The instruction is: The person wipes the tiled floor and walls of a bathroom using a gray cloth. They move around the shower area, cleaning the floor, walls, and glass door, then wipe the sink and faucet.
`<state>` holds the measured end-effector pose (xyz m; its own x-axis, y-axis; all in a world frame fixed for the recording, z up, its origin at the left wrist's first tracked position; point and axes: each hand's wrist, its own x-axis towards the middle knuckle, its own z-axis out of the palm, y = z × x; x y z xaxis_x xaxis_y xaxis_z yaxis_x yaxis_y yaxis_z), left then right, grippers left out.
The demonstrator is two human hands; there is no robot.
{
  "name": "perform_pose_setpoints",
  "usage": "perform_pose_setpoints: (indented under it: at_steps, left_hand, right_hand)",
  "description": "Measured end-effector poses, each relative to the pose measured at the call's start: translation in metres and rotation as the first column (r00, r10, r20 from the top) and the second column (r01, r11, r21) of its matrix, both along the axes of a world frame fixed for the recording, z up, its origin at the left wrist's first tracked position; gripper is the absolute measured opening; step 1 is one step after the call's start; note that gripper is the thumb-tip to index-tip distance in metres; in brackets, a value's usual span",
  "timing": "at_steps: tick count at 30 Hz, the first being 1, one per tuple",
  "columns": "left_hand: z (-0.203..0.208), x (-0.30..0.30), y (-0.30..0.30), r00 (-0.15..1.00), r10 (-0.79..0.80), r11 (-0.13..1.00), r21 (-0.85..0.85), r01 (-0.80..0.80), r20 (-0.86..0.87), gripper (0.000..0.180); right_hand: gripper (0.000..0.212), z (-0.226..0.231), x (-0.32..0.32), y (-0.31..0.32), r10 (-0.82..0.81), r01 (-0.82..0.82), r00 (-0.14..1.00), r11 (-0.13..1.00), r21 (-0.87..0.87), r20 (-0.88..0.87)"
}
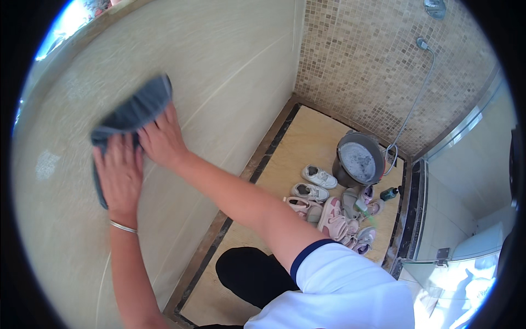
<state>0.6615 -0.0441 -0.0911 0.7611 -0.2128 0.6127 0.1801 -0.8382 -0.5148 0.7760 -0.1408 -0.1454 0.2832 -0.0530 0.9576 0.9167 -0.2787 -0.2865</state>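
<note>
A dark grey cloth (134, 112) lies folded against the pale, veined wall (219, 60) at the left. My left hand (119, 172), with a thin silver bracelet at its wrist, holds the lower part of the cloth to the wall, fingers pointing up. Close beside it, my right hand (164, 140) grips the cloth's right side; its arm reaches across from a white sleeve. The cloth's upper edge stands folded over above my fingertips. Part of it is hidden under both hands, and the cloth is slightly blurred.
On the beige floor (287, 142) stands a dark bucket (359, 159) of foamy water. Several pairs of shoes (332, 216) sit in front of it, near a dark green bottle (389, 193). A shower hose (413, 101) hangs along the mosaic wall; a glass door (466, 263) is at right.
</note>
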Motion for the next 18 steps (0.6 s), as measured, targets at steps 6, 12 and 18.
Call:
perform_pose_setpoints:
  at_steps: [6, 12, 18]
  left_hand:
    - [-0.084, 0.001, -0.002, 0.953, -0.178, 0.984, -0.028, 0.177, -0.243, 0.045]
    - [0.032, 0.016, -0.030, 0.987, -0.142, 0.990, 0.008, 0.142, 0.074, 0.040]
    - [-0.014, 0.014, -0.009, 0.987, -0.155, 0.988, 0.024, 0.154, 0.032, 0.041]
  right_hand:
    - [0.055, -0.103, -0.014, -0.028, -0.031, 0.000, 0.987, 0.982, -0.189, -0.161]
    - [0.046, 0.019, 0.001, -0.033, 0.045, -0.046, 0.997, 0.999, -0.013, -0.064]
    - [0.046, -0.011, -0.001, -0.019, 0.003, -0.006, 0.998, 0.999, -0.045, -0.060]
